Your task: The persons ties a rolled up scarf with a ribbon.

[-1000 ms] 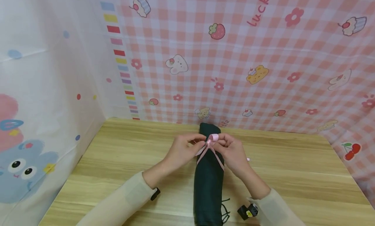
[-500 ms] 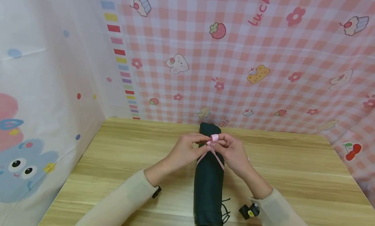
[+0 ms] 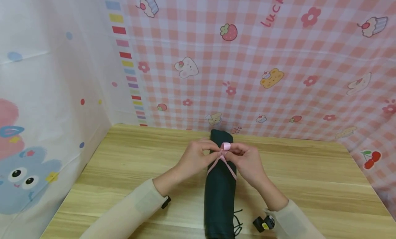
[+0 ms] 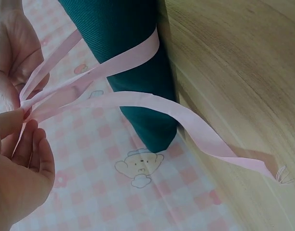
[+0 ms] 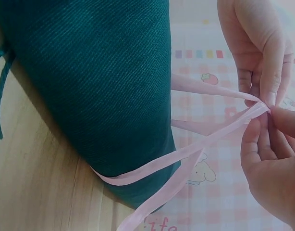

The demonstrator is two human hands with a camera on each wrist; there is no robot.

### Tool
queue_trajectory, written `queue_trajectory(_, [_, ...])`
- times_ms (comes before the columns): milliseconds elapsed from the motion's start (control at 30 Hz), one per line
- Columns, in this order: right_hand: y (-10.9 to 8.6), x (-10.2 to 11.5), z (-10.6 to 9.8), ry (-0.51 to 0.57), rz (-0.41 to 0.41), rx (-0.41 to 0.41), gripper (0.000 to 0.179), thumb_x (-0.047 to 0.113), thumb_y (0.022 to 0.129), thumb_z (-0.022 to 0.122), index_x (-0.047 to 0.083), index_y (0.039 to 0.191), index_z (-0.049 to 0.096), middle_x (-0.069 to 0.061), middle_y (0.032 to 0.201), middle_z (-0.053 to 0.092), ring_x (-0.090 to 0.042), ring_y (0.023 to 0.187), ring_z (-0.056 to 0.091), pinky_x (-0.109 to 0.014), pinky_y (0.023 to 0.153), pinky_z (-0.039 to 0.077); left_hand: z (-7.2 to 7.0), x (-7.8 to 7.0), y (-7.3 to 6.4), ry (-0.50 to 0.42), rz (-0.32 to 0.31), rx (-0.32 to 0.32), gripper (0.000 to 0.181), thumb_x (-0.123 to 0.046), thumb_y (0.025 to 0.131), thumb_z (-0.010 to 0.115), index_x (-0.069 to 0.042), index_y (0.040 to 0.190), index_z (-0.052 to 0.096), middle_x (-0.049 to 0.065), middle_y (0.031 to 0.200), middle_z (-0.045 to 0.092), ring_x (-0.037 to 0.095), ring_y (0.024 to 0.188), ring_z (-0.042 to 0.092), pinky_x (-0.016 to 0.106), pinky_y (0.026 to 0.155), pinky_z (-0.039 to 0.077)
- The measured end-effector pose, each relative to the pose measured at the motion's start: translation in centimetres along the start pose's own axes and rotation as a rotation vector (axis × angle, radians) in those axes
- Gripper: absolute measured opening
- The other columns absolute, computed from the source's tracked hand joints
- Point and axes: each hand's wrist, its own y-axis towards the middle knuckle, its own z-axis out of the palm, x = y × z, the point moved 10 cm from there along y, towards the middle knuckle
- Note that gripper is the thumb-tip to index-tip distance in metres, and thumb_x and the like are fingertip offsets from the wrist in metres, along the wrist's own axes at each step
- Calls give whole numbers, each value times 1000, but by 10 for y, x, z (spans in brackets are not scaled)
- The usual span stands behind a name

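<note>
Left hand (image 3: 194, 160): fingertips have moved in from just left of the crossing and now pinch the flat pink ribbon (image 4: 128, 98). Right hand (image 3: 247, 161): thumb and fingers grip the ribbon at the same crossing; its small loop (image 3: 227, 147) still stands above the fingertips. The long dark green ribbed-fabric roll (image 3: 219, 197) lies unmoved on the wood-grain worktop (image 3: 139, 156), ribbon around its far portion. Implication: the bow appears unfinished, dependent on both grips.

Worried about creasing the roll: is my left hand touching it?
Apart. The left wrist view shows curtain between your left hand and the roll; only ribbon spans the gap.
</note>
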Motion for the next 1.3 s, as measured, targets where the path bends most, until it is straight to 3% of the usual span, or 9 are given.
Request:
queue_trajectory(267, [0, -2, -2, 2, 29, -22, 15, -1, 95, 74, -6, 108, 76, -17, 100, 78, -15, 89, 75, -29, 82, 61, 0, -1, 0, -10, 24, -6, 5, -7, 94, 79, -6, 96, 82, 2, 98, 77, 12, 96, 69, 41, 88, 59])
queue_trajectory(567, [-2, -7, -10, -20, 63, -76, 17, 9, 95, 77, -4, 106, 75, -15, 95, 77, -20, 84, 75, -30, 80, 62, -4, -1, -5, 9, 21, -8, 5, -4, 92, 79, -6, 95, 82, 3, 95, 76, 13, 89, 69, 29, 81, 58])
queue_trajectory(800, [-6, -7, -18, -2, 49, -132, 18, 9, 96, 76, -6, 107, 74, -15, 98, 77, -28, 86, 74, -30, 81, 61, -6, 1, -8, -21, 5, 25, 8, 0, 92, 77, -3, 97, 82, 4, 95, 76, 15, 87, 65, 38, 82, 61])
queue_trajectory(1000, [-9, -11, -26, 86, 44, -190, 21, 6, 97, 74, -11, 106, 67, -9, 101, 79, -20, 88, 76, -35, 87, 60, -7, 0, -11, -3, 19, 58, 12, 4, 92, 74, -2, 101, 81, 6, 95, 74, 16, 88, 64, 41, 84, 61])
queue_trajectory(1300, [-14, -22, -44, 224, 101, -255, 14, 0, 99, 70, -9, 109, 65, -4, 98, 79, -16, 89, 76, -30, 85, 60, -12, 10, -18, 16, -31, 126, 15, 2, 94, 72, -4, 104, 81, -1, 90, 68, 14, 83, 59, 29, 76, 57])
